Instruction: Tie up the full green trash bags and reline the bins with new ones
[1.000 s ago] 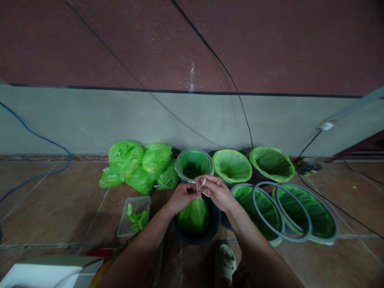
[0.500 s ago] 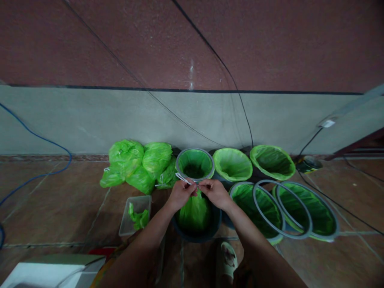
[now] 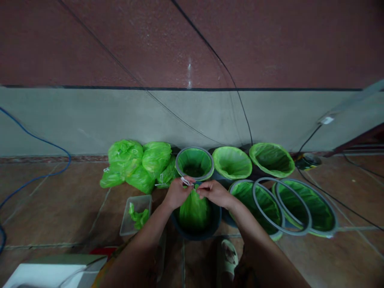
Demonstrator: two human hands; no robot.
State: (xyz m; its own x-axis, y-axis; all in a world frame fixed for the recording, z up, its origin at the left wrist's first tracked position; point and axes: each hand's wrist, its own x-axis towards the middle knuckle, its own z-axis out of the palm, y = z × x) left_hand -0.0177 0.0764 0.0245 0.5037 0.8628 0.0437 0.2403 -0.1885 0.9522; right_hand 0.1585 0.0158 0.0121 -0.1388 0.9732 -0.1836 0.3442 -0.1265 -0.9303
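A green drawstring trash bag (image 3: pixel 195 214) stands gathered at its top inside a dark bin (image 3: pixel 218 224) in front of me. My left hand (image 3: pixel 178 194) is closed at the bag's neck, with the white drawstring (image 3: pixel 186 182) looped over its fingers. Beside it, my right hand (image 3: pixel 216 193) pinches the gathered top of the bag, fingers pressed together. The fingertips of both hands are close to each other; exactly how the string runs between them is too small to tell.
Filled green bags (image 3: pixel 127 162) lie against the wall at left. A clear plastic tub (image 3: pixel 123 224) holds crumpled green plastic. Lined bins (image 3: pixel 232 162) stand behind and to the right, with loose grey rings (image 3: pixel 282 230) across two of them. A blue hose (image 3: pixel 54 142) runs at far left.
My hands have drawn slightly apart at the bag's neck. The white drawstring, which stuck out straight to the left, now forms a loop over my left fingers.
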